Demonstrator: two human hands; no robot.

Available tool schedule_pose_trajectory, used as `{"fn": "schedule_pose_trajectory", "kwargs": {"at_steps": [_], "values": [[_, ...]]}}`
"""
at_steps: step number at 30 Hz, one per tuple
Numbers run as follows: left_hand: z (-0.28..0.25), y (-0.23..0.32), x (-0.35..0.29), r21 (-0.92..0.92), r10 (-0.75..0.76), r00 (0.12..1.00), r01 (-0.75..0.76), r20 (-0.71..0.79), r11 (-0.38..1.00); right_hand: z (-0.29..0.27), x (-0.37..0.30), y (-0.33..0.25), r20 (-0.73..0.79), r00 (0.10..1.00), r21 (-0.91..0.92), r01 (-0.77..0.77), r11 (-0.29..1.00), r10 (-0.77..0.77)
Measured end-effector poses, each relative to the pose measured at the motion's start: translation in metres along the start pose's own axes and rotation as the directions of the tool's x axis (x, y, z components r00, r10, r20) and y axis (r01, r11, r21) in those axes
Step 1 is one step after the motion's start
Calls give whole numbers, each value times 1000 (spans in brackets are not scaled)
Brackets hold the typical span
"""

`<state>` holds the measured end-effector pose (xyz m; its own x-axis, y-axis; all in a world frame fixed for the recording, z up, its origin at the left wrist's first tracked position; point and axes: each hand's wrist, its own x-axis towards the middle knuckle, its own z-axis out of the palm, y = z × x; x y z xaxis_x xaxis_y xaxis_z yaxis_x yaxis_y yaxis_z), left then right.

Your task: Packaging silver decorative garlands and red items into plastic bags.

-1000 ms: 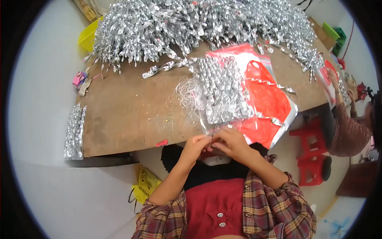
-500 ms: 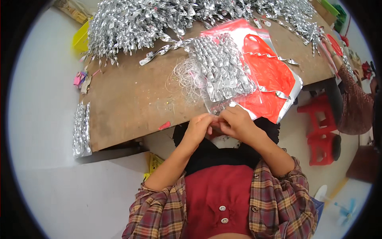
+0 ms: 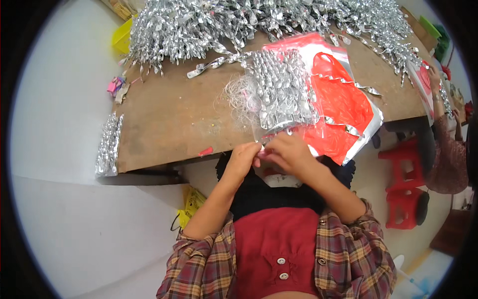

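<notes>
My left hand [image 3: 244, 159] and my right hand [image 3: 290, 155] meet at the table's front edge, fingertips pinched together. A small pinkish bit shows between them, too small to name. Just beyond my fingers lies a clear plastic bag [image 3: 271, 125] holding rows of silver twisted foil strips [image 3: 284, 92]; whether my fingers touch its near end I cannot tell. A red plastic bag [image 3: 341, 107] lies to its right, with thin silver twists [image 3: 351, 130] across it. Left of the clear bag sits a tangle of fine white thread [image 3: 242, 94].
A large heap of silver twists [image 3: 224, 25] covers the back of the wooden table [image 3: 169, 119]. Another packed bundle [image 3: 108, 144] hangs at the left edge. Red stools [image 3: 403, 164] stand at the right, near another person's arm [image 3: 438, 99]. A red scrap [image 3: 205, 151] lies near the front edge.
The view has shifted slightly, so the table sits a little farther right and lower. My right hand has turned, its fingers drawn closer over my left fingertips.
</notes>
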<state>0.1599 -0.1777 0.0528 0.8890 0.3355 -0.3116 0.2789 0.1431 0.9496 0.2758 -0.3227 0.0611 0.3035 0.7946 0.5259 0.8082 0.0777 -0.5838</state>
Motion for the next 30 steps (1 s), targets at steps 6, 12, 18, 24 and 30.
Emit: {"fn": "schedule_pose_trajectory", "kwargs": {"at_steps": [6,12,18,24,30], "values": [[5,-21,3,330,139,988,-111,-64,938,20,-10,8,-30,998,-191,55,980,-61],[6,-12,2,375,176,983,-143,-55,916,12,-9,-3,-14,998,-56,-65,996,64],[3,-13,9,-64,57,998,-56,14,996,-28,-34,-19,56,970,207,-245,947,238],[-17,-5,-7,17,38,990,-41,134,999,-209,-191,22,-640,649,-131,-618,775,410],[-53,0,-20,426,93,995,-70,-34,902,-130,-393,24,-597,507,119,-710,694,621]]}}
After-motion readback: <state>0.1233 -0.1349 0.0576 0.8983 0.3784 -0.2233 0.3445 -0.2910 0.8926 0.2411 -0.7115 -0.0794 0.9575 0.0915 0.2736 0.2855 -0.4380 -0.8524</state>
